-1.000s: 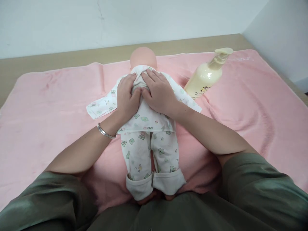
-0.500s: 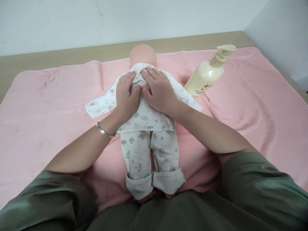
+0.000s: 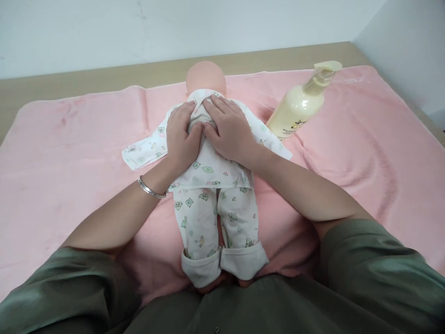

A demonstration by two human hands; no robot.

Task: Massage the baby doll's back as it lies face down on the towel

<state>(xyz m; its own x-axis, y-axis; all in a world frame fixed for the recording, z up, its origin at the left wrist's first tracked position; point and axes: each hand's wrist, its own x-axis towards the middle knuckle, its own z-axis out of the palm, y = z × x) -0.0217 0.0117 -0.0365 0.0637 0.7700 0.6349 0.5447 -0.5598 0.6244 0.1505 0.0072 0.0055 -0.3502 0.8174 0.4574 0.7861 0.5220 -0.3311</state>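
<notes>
A baby doll lies with its bald head away from me, its face not visible. It wears a white printed shirt and matching trousers with turned-up cuffs. My left hand rests flat on the left of the doll's upper back, fingers spread. On the right side of the upper back lies my right hand, its fingers also stretched out. The two thumbs meet near the middle, and the shirt is wrinkled between the hands. Neither hand holds anything.
A pale yellow pump bottle stands right of the doll on a pink blanket. The blanket covers a wooden table, whose far edge meets a white wall. Another wall rises at the right.
The view has shifted very slightly. Both hands stay in the same place on the doll's back, and nothing else has visibly moved.
</notes>
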